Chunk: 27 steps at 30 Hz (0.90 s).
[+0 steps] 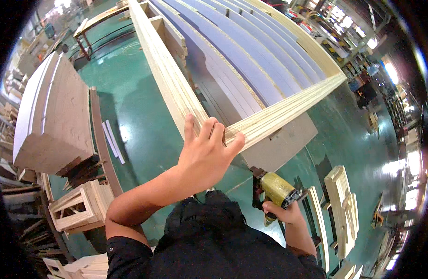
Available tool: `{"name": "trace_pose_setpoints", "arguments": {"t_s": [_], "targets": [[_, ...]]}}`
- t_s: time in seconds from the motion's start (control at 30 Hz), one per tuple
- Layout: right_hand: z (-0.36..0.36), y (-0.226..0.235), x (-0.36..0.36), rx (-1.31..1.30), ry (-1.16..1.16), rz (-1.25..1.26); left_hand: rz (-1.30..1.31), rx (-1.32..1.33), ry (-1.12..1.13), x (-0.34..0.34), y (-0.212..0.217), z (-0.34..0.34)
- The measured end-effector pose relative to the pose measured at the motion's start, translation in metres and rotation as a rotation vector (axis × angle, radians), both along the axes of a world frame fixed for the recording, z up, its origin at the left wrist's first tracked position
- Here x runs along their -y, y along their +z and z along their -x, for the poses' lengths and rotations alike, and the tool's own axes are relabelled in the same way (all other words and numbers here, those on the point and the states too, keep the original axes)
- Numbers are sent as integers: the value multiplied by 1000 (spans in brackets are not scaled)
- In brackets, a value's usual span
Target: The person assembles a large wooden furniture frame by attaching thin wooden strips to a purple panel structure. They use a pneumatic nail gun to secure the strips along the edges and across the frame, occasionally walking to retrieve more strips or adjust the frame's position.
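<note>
My left hand (207,151) lies palm down over the near corner of a large wooden frame (265,118). Its fingers are spread across the layered plywood edges, with the thumb on the right-hand beam. Inside the frame run several curved, pale purple ribs (255,76) with rough tan edges. Low on the right, my right hand (286,214) is closed around the handle of a yellow and black nail gun (276,188). The tool's dark nose points up and left, below the frame's near beam and apart from it. My right fingers are partly hidden by the handle.
Left of me stand a stack of curved boards (60,116) and a small slatted wooden frame (79,209). Two white strips (114,142) lie on the green floor (144,125). Layered wood pieces (341,214) are at the right. A workbench (102,21) stands far left.
</note>
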State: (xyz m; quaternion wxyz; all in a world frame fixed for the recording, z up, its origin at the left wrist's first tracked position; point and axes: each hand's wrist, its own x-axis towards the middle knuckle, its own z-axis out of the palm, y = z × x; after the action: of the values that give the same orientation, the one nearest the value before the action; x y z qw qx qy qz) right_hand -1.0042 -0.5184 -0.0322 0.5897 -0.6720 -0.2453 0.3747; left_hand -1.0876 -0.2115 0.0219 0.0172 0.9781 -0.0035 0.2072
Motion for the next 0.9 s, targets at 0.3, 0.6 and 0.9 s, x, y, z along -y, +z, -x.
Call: {"name": "trace_pose_setpoints", "arguments": {"t_s": [0.3,0.6,0.9], "targets": [[3,20,-10,-39,-148,-110,80,-3,25,-3,-6,-3],[-35,30,-26,-100,-149,-265,119,-99,-31,-10,7,3],[-67,27,-29,-148,-60,-315,179,-110,-46,-7,11,-3]]}}
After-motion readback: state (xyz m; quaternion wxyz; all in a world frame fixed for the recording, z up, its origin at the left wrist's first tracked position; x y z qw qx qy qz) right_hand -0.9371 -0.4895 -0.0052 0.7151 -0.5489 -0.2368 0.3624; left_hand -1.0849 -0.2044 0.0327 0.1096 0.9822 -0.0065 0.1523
